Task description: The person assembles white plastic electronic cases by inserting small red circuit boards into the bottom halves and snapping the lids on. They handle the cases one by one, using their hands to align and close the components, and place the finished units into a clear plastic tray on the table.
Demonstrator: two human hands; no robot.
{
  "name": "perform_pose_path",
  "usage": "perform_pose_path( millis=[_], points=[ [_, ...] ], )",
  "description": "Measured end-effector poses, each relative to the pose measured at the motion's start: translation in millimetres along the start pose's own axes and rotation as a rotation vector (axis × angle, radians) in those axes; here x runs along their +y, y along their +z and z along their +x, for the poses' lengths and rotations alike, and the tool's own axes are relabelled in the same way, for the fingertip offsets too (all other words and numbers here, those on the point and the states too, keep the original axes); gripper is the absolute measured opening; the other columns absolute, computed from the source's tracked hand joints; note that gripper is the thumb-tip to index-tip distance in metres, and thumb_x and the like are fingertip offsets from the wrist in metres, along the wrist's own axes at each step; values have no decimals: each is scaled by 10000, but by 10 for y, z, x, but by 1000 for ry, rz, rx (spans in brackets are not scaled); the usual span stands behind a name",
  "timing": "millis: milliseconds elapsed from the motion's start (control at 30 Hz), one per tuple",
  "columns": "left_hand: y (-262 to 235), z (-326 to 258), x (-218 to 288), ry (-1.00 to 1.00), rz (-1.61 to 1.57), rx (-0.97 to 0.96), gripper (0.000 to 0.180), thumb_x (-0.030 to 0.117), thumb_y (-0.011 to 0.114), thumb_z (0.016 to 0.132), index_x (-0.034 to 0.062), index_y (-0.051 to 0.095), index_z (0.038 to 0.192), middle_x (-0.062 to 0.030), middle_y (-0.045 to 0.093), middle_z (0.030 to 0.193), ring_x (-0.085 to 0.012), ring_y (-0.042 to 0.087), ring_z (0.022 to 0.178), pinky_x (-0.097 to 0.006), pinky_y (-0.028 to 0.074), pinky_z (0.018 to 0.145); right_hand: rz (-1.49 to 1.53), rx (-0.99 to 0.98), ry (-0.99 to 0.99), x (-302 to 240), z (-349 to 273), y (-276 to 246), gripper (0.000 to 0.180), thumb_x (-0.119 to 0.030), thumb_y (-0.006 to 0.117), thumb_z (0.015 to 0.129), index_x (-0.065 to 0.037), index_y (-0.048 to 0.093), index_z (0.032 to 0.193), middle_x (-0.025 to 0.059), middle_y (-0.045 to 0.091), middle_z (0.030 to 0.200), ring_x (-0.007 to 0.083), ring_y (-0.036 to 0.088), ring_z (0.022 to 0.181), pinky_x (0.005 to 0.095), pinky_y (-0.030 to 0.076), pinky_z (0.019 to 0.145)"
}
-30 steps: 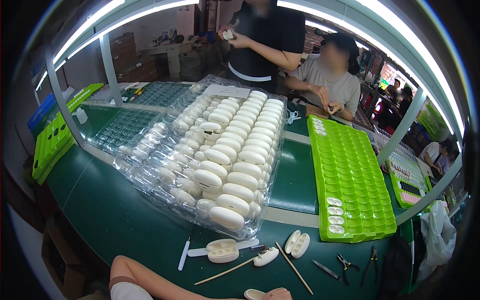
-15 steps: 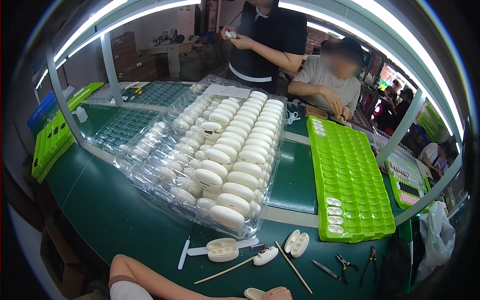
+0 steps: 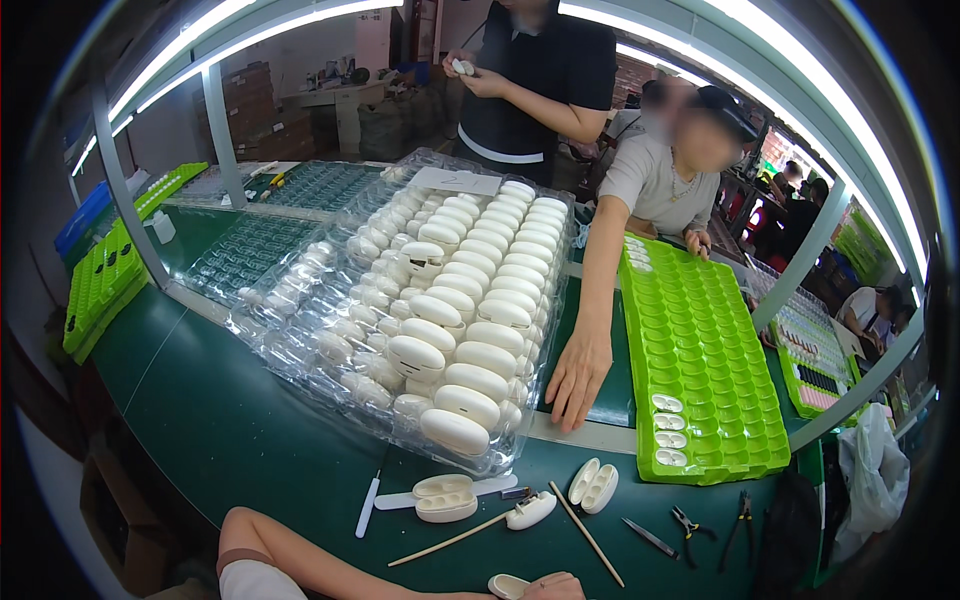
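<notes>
From the lower left my forearm runs to my left hand (image 3: 555, 587), fingers curled at the lower edge and partly cut off. Against it is an opened cream earbud case (image 3: 508, 587), apparently in its grip. My right hand does not show. Above lie another open case (image 3: 445, 499), a case with its inside part exposed (image 3: 531, 512) and an open case standing at a tilt (image 3: 594, 487). Two thin wooden sticks (image 3: 587, 535) lie around them, with a white-handled tool (image 3: 368, 508) to the left and tweezers (image 3: 650, 538) to the right.
Stacked clear trays of cream cases (image 3: 465, 405) fill the middle. A green tray (image 3: 700, 360) with a few white parts stands right, pliers (image 3: 738, 530) below it. Between them reaches a co-worker's hand (image 3: 582, 372). Another person (image 3: 535, 90) stands behind, holding a small white item.
The seated co-worker has leaned in and stretched one arm toward me, the open hand now between the clear trays and the green tray. My arm and the cases have not visibly moved.
</notes>
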State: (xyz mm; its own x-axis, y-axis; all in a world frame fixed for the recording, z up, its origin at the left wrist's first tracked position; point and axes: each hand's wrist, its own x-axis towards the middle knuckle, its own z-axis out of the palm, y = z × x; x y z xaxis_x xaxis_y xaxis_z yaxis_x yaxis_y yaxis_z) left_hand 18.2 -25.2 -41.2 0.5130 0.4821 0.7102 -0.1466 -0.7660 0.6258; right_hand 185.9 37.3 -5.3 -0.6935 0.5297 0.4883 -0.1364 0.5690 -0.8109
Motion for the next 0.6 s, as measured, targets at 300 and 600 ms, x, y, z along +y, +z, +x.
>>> perform_pose_path(
  millis=[300,600],
  points=[
    [-211,76,52,-14,65,-178,169,124,553,733,45,573,882,-123,547,908,-294,505,891,-386,439,759,-18,42,-2,5,5,13,149,31,558,671,-45,659,751,114,614,619,239,575,479,306,430,440],
    [-270,62,45,-118,77,-435,278,168,527,802,37,547,1046,-145,519,1084,-297,467,1062,-388,408,868,-17,15,-18,6,36,-8,142,28,562,675,-46,657,750,117,609,614,236,576,479,303,431,442]
  ],
)
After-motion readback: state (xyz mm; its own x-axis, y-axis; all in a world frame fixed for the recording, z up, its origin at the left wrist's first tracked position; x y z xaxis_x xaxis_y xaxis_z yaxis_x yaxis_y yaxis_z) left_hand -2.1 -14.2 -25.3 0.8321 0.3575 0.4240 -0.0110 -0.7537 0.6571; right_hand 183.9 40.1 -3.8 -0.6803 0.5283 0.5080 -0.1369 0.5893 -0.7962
